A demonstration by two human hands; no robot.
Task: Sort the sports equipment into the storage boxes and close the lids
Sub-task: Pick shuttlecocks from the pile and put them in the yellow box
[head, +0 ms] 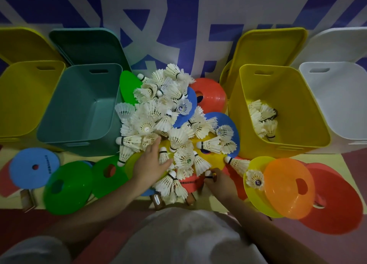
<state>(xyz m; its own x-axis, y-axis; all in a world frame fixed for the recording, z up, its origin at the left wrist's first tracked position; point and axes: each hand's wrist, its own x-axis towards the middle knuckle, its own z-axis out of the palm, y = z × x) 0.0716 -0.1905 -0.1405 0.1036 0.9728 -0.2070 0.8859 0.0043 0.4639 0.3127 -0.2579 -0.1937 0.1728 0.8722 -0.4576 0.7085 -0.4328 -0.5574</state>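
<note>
A heap of white feather shuttlecocks (158, 112) lies on the floor between the boxes, on top of coloured disc cones. My left hand (151, 162) rests on the near edge of the heap, fingers spread and straight, touching a shuttlecock over a yellow cone (211, 159). My right hand (219, 182) has its fingers curled and pinches one shuttlecock (208, 174) by its cork end. The right yellow box (246, 136) stands open with several shuttlecocks (262, 120) inside. The teal box (79, 108), the left yellow box (21, 96) and the white box (337, 100) stand open with nothing visible in them.
Each box's lid stands raised behind it against the wall. Loose cones surround me: blue (33, 165) and green (67, 188) at the left, orange (288, 186), yellow (256, 196) and red (335, 202) at the right. Brown handles (156, 200) poke out under the heap.
</note>
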